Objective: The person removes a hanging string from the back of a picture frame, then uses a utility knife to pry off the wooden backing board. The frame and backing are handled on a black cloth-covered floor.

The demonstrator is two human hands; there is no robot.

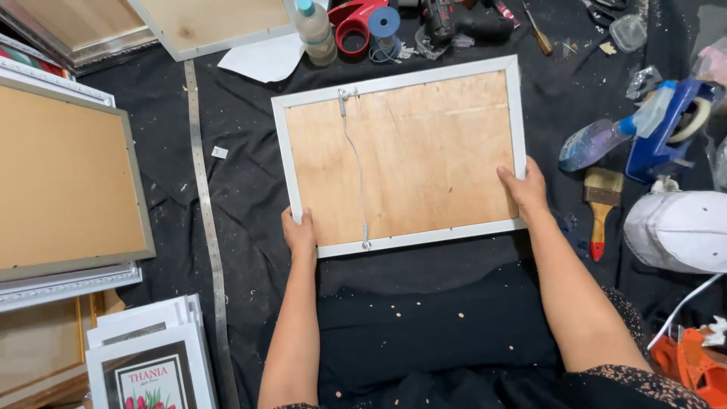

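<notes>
A white-rimmed rectangular picture frame with a plywood back (pixel 409 151) lies face down on the black cloth-covered table (pixel 250 189), near its middle. The left hand (pixel 299 231) and right hand (pixel 524 189) grip its near corners, fingers clamped on the rim.

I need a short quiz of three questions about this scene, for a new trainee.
1. True or false: both hands hold the frame, the left hand at its near left corner and the right hand at its right edge.
2. Which side of the frame faces up?
3. What lies right of the frame: A a brush, B a hammer, C a plate?

Key: 1 true. 2 The back, a wood board with a hanging wire. 3 A.
</notes>
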